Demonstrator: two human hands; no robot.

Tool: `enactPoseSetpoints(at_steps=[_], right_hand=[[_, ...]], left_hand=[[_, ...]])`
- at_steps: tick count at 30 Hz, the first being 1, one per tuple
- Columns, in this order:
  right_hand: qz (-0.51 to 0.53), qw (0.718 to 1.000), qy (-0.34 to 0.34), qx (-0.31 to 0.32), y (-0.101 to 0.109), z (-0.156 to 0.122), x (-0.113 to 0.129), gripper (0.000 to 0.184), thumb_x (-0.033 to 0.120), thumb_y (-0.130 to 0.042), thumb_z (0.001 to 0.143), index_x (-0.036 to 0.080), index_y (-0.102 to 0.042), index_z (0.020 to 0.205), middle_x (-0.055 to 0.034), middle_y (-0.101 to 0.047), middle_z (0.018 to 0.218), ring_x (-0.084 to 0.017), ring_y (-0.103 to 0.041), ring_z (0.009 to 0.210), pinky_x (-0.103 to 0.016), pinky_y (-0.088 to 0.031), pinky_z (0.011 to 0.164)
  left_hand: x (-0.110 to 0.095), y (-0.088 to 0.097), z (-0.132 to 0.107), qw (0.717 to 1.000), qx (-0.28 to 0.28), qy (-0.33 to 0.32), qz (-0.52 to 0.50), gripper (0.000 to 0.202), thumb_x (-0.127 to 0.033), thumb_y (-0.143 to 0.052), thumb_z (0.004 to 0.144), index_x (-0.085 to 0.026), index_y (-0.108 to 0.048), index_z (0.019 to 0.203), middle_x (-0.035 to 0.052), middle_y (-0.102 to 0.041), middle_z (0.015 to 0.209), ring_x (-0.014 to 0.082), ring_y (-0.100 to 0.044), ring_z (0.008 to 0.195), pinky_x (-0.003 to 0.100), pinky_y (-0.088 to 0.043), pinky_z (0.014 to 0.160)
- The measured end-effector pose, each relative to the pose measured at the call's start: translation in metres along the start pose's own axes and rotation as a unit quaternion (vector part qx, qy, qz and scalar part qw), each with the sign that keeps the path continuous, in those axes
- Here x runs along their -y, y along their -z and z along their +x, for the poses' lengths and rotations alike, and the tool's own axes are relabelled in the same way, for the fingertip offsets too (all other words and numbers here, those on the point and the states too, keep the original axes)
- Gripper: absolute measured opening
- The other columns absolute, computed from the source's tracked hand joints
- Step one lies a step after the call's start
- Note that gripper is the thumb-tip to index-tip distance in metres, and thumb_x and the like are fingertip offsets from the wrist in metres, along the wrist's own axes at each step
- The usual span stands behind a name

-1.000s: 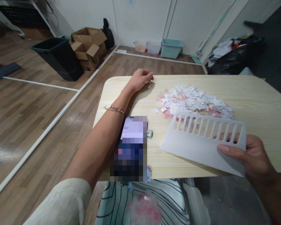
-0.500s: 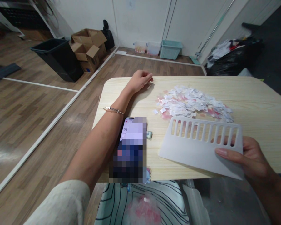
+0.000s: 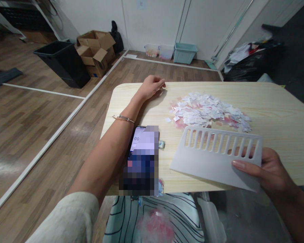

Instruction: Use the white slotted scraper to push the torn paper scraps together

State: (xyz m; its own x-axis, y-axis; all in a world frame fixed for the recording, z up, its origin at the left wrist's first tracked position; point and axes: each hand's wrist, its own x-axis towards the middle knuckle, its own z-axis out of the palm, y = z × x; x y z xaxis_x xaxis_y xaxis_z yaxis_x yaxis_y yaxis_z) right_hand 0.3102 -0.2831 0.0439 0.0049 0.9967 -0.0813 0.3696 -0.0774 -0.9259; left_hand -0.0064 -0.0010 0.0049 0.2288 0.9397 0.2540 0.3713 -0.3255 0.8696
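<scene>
My right hand (image 3: 268,173) grips a flat white plastic scraper (image 3: 212,158) with a row of slots, held just above the near part of the light wooden table (image 3: 276,111). A heap of small white and pink paper scraps (image 3: 207,109) lies on the table just beyond the scraper's slotted edge. My left hand (image 3: 152,86) rests at the table's far left, fingers curled loosely with nothing visible in them. A thin bracelet (image 3: 123,117) is on that forearm. A phone (image 3: 142,158) lies by my left forearm.
Below the table's near edge hangs a striped bag (image 3: 152,216) holding pink scraps. On the wooden floor stand a black bin (image 3: 63,60), cardboard boxes (image 3: 96,50), a teal crate (image 3: 184,52) and, at the far right, black rubbish bags (image 3: 253,60).
The scraper in my right hand has drifted slightly left and toward me. My left hand has stayed where it was.
</scene>
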Motion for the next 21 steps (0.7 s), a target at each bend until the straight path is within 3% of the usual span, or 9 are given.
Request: enactPoseSetpoints(at_steps=[7,13,16,21], right_hand=[[0.003,1.000,-0.009,-0.026,-0.005,-0.002,0.005,0.018,0.039,-0.096,0.062,0.028,-0.082,0.058,-0.0007,-0.076,0.061,-0.019,-0.066,0.054,-0.025,-0.050,0.049],[0.048,0.993,-0.030,-0.103,-0.010,-0.003,0.002,0.015,0.032,-0.098,0.056,0.029,-0.086,0.064,-0.0012,-0.078,0.067,-0.022,-0.070,0.060,-0.028,-0.058,0.055],[0.056,0.993,-0.031,-0.100,-0.006,-0.003,-0.001,0.017,0.031,-0.099,0.053,0.029,-0.086,0.064,-0.0017,-0.077,0.064,-0.023,-0.070,0.058,-0.031,-0.061,0.056],[0.050,0.994,-0.034,-0.091,-0.007,-0.007,0.005,0.016,0.032,-0.097,0.054,0.028,-0.082,0.059,-0.0012,-0.077,0.063,-0.020,-0.066,0.055,-0.028,-0.055,0.052]], left_hand=[[-0.002,0.002,-0.002,1.000,0.005,-0.003,-0.002,0.029,-0.026,-0.061,0.102,-0.016,-0.070,0.077,-0.0006,-0.053,0.059,0.0110,-0.044,0.058,0.030,-0.038,0.065],[-0.002,0.002,-0.002,1.000,0.002,-0.004,-0.004,0.028,-0.026,-0.060,0.102,-0.016,-0.070,0.077,-0.0009,-0.052,0.059,0.0116,-0.044,0.060,0.029,-0.039,0.065],[-0.003,0.002,-0.003,1.000,0.010,0.000,-0.004,0.029,-0.025,-0.059,0.102,-0.016,-0.070,0.077,-0.0011,-0.051,0.058,0.0114,-0.043,0.059,0.029,-0.038,0.065],[-0.002,0.001,-0.002,1.000,0.001,0.001,-0.005,0.029,-0.025,-0.060,0.102,-0.016,-0.069,0.076,-0.0011,-0.050,0.059,0.0113,-0.044,0.059,0.030,-0.039,0.065]])
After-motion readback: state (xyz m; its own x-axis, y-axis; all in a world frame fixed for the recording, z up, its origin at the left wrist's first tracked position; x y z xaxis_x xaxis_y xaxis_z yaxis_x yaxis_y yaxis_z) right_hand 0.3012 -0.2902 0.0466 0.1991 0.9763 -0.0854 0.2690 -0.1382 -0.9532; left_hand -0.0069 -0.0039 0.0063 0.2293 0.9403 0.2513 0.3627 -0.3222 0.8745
